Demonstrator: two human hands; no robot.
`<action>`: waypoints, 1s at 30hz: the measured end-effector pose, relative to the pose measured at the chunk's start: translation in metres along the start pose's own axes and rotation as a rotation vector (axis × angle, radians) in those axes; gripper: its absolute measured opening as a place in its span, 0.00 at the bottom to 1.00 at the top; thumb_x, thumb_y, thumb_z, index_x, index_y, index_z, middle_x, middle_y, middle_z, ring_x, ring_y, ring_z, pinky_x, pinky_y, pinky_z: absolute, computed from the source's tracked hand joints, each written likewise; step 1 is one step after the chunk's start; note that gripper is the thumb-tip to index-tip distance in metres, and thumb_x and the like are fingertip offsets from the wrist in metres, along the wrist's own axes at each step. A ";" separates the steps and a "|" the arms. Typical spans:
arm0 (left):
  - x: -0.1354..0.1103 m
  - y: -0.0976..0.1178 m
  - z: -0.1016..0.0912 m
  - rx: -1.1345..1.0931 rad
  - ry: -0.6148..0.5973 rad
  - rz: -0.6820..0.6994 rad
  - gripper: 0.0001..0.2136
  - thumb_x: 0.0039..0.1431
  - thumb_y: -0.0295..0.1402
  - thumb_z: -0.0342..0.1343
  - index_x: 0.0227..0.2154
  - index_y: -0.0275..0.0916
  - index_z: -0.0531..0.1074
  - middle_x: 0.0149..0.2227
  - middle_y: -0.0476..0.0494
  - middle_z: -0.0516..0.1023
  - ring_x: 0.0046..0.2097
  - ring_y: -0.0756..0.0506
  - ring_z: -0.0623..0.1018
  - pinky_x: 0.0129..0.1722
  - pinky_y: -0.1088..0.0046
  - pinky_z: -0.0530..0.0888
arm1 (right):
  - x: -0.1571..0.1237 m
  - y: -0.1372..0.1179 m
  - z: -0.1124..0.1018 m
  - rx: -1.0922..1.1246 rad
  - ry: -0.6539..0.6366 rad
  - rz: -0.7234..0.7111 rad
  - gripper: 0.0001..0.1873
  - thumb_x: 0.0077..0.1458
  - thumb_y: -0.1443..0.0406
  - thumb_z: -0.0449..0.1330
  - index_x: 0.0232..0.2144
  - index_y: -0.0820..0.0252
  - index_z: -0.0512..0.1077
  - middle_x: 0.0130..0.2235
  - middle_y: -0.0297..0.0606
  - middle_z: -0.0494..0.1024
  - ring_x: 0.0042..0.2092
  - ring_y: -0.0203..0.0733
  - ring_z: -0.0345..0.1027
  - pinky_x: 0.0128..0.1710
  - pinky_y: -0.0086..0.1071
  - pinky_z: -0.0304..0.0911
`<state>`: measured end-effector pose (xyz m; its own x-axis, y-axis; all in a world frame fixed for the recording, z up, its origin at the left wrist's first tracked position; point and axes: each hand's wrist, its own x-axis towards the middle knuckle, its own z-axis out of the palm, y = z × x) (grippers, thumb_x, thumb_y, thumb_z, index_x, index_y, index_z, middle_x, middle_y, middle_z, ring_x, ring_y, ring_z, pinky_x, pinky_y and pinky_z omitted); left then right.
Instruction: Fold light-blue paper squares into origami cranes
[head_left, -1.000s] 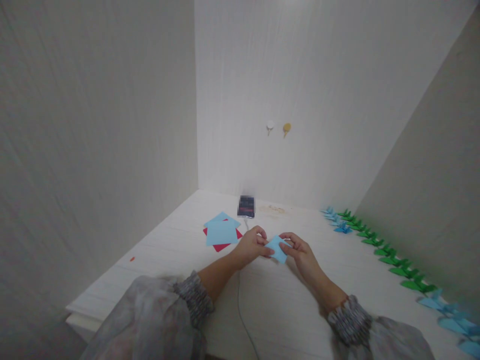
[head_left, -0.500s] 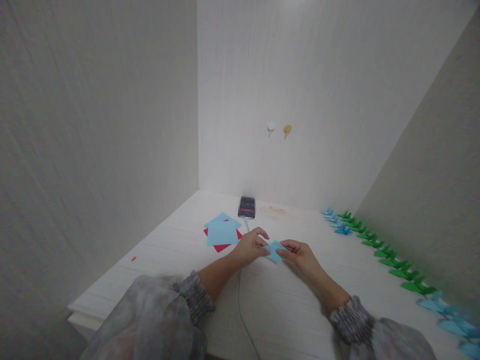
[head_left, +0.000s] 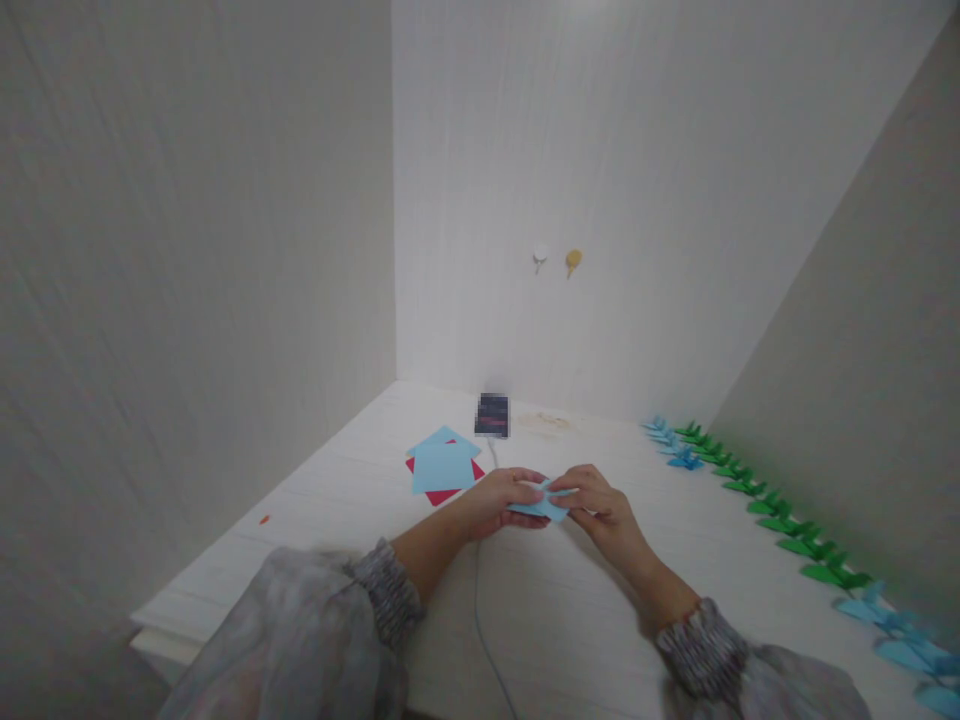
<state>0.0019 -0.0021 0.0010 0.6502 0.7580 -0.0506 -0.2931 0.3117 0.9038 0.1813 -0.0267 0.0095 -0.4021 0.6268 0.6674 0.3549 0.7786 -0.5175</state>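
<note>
A small light-blue folded paper [head_left: 541,503] is held between both hands just above the white table [head_left: 540,620]. My left hand [head_left: 501,500] pinches its left side with the fingers closed over it. My right hand [head_left: 600,503] grips its right side, fingers curled on top. The paper lies nearly flat between them. Grey patterned sleeves cover both forearms up to the wrists.
A stack of blue and red paper sheets [head_left: 444,466] lies behind my left hand. A phone [head_left: 493,414] with a cable [head_left: 480,610] sits near the back wall. Rows of folded green [head_left: 780,520] and blue paper figures [head_left: 900,630] line the right wall. Two hooks [head_left: 556,260] hang on the back wall.
The blue paper has been tilted from a raised square to a flatter, lower shape. Both hands closed in on it and moved slightly nearer to me.
</note>
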 end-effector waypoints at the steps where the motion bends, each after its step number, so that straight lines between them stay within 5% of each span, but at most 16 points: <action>1: 0.001 0.000 -0.001 -0.006 0.012 0.023 0.20 0.35 0.29 0.60 0.36 0.33 0.63 0.31 0.43 0.71 0.31 0.49 0.73 0.33 0.70 0.69 | 0.001 -0.001 0.000 -0.012 -0.003 0.005 0.08 0.46 0.66 0.55 0.29 0.48 0.73 0.36 0.36 0.72 0.40 0.43 0.60 0.41 0.42 0.55; 8: 0.009 -0.003 -0.007 -0.006 0.199 0.189 0.24 0.31 0.26 0.62 0.36 0.32 0.62 0.28 0.44 0.72 0.26 0.51 0.72 0.31 0.73 0.68 | 0.001 -0.002 0.005 0.277 0.196 0.312 0.20 0.43 0.61 0.57 0.42 0.54 0.64 0.44 0.40 0.65 0.43 0.42 0.59 0.42 0.37 0.56; 13: 0.010 -0.003 -0.005 0.005 0.296 0.276 0.23 0.30 0.28 0.62 0.34 0.32 0.63 0.28 0.43 0.73 0.26 0.50 0.73 0.30 0.73 0.68 | 0.001 0.000 0.020 0.543 0.171 0.596 0.16 0.45 0.56 0.53 0.31 0.62 0.66 0.25 0.36 0.70 0.27 0.38 0.65 0.30 0.33 0.61; 22: 0.006 -0.004 0.006 0.002 0.218 0.213 0.20 0.32 0.31 0.62 0.33 0.31 0.67 0.28 0.43 0.73 0.30 0.48 0.73 0.35 0.71 0.68 | 0.006 -0.008 0.026 0.477 0.197 0.611 0.12 0.39 0.57 0.59 0.20 0.61 0.67 0.21 0.35 0.71 0.26 0.38 0.64 0.29 0.32 0.60; 27: 0.009 -0.003 -0.002 0.056 0.300 0.171 0.18 0.31 0.31 0.61 0.31 0.33 0.67 0.25 0.46 0.72 0.26 0.50 0.72 0.29 0.71 0.69 | 0.006 -0.010 0.022 0.539 0.063 0.678 0.12 0.36 0.59 0.60 0.20 0.62 0.66 0.18 0.32 0.69 0.21 0.34 0.61 0.23 0.28 0.58; 30: 0.012 -0.006 -0.005 0.097 0.296 0.140 0.16 0.30 0.31 0.62 0.27 0.32 0.66 0.22 0.48 0.71 0.22 0.51 0.71 0.24 0.73 0.69 | 0.005 -0.006 0.022 0.493 0.113 0.668 0.10 0.35 0.61 0.61 0.19 0.63 0.66 0.16 0.28 0.65 0.19 0.30 0.57 0.20 0.25 0.53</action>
<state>0.0075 0.0080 -0.0070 0.3724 0.9275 -0.0314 -0.2881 0.1477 0.9461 0.1584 -0.0279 0.0042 -0.1423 0.9745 0.1735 0.0679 0.1844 -0.9805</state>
